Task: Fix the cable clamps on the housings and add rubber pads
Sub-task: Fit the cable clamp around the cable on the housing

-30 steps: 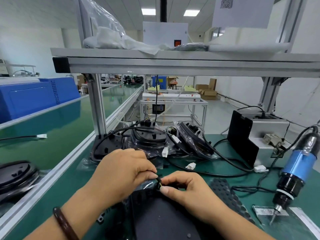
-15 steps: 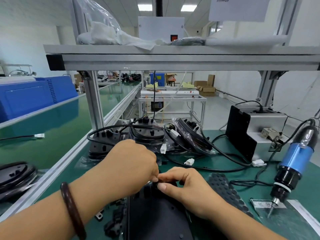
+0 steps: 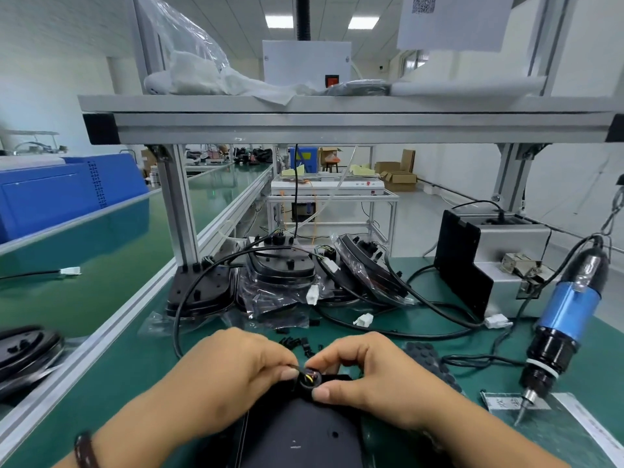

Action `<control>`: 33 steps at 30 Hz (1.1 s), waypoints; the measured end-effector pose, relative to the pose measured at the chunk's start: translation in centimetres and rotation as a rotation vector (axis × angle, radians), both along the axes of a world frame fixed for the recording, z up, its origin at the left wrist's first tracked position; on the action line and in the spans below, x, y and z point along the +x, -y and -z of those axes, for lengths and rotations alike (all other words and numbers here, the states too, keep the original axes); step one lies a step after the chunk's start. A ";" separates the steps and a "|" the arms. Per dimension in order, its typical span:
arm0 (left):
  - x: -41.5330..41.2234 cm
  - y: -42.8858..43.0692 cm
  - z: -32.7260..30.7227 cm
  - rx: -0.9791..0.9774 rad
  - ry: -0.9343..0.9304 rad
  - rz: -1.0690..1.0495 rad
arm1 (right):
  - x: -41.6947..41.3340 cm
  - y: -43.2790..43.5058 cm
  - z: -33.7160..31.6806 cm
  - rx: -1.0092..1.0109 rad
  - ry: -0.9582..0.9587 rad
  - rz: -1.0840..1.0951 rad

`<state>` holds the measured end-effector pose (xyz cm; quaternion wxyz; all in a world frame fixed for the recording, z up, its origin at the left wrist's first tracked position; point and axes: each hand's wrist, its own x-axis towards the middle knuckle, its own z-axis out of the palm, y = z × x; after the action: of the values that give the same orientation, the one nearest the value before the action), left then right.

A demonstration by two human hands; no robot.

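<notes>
- Housing (image 3: pixel 297 434): black and flat, at the near edge of the green bench mat (image 3: pixel 135 359), its far end between both hands.
- Collar (image 3: pixel 308 381): round black opening at the housing's far end, with yellow and red wires inside. Half a second ago the left hand hid it; now it is exposed.
- Left hand (image 3: pixel 236 369): thumb and forefinger pinch a thin black cable (image 3: pixel 293 366) at the collar.
- Right hand (image 3: pixel 374 376): thumb and forefinger pinch the collar's right rim, as before.
- Cable clamps (image 3: pixel 299 342): small black pieces, loose on the mat just beyond the fingertips, newly in sight.
- Rubber pad sheet (image 3: pixel 429 361): black and studded, beside the right hand.
- Electric screwdriver (image 3: pixel 567 325): blue, hanging near the mat's right edge, unchanged.
- Bagged housings (image 3: pixel 280 275): stacked towards the far edge.
</notes>
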<state>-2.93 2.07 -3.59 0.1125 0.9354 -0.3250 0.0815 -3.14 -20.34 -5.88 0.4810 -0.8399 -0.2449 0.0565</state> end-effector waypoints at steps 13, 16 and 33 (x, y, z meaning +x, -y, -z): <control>-2.7 1.7 2.1 -0.233 0.098 -0.073 | 4.0 4.1 0.1 -0.370 0.048 0.449; -2.6 1.8 2.5 -0.293 0.067 -0.037 | 4.4 3.0 -0.1 -0.438 0.081 0.439; -1.9 1.5 2.9 -0.342 0.004 -0.028 | 7.5 -4.5 0.4 -0.471 0.044 0.353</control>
<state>-4.81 0.52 -6.47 0.2681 0.9070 -0.2934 0.1390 4.33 -15.80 -6.31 0.2698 -0.9591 -0.0855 0.0092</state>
